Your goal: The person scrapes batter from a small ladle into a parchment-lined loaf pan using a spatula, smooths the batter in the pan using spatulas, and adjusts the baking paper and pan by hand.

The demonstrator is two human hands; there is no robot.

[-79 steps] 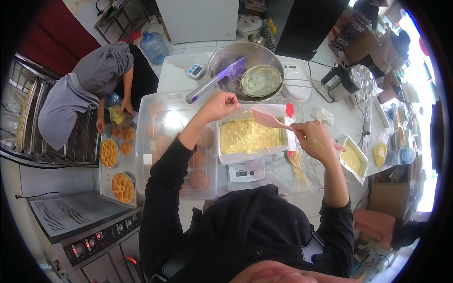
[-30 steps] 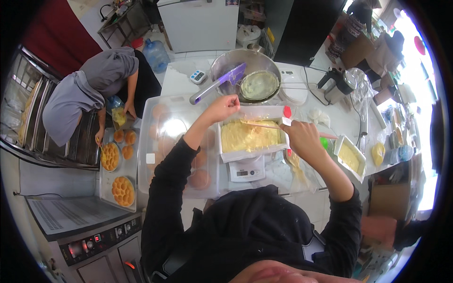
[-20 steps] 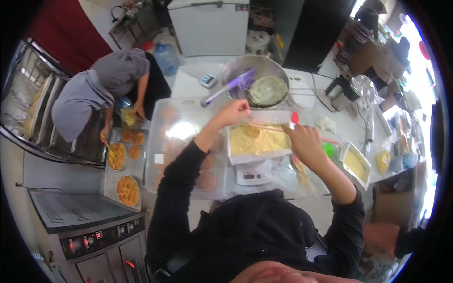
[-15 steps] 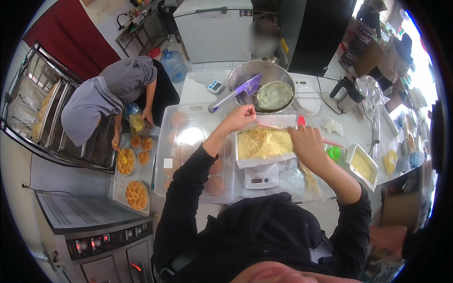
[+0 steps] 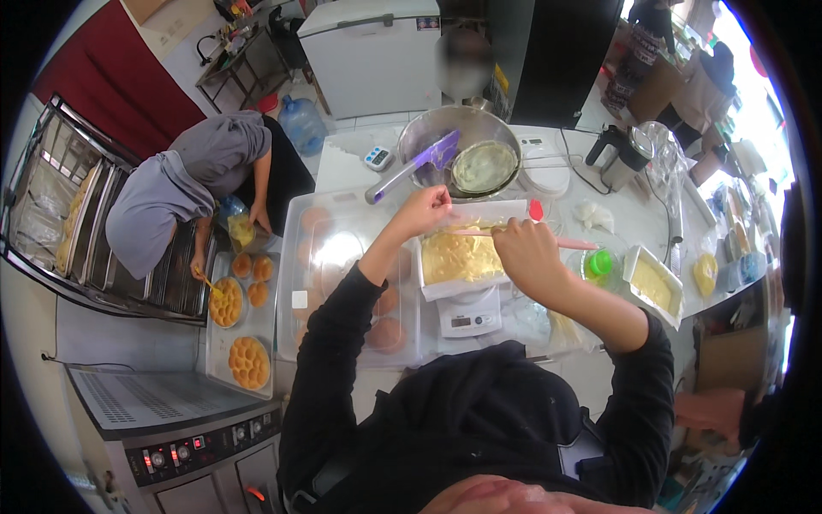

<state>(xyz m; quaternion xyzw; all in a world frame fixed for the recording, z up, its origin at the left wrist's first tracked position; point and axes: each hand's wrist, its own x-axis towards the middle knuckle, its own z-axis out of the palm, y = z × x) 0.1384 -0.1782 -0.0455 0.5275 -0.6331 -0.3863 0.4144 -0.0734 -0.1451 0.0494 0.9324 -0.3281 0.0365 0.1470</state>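
A lined rectangular loaf pan [image 5: 486, 286] full of pale yellow batter [image 5: 458, 259] stands on a white digital kitchen scale [image 5: 470, 319]. My right hand [image 5: 528, 251] is closed round a long pink spatula [image 5: 575, 244], its handle sticking out to the right. The spatula's other end lies across the batter's far side. At the pan's far left corner, my left hand [image 5: 427, 211] is closed, fingertips pinched together near the white lining paper [image 5: 501, 210]; what they hold, if anything, is hidden. Behind it sits a steel mixing bowl [image 5: 411, 137] with a purple spatula [image 5: 428, 163] in it.
A clear lidded box [image 5: 295, 248] of round buns stands left. Another person [image 5: 184, 171] brushes buns on a tray [image 5: 218, 343], above an oven [image 5: 193, 441]. To the right are a green-lidded jar [image 5: 600, 264], a second filled loaf pan [image 5: 652, 283] and a hand mixer [image 5: 618, 158].
My right hand has shifted slightly left over the pan, and the spatula's pink handle shows more. The left hand stays pinched by the far corner. The whole view has shifted slightly.
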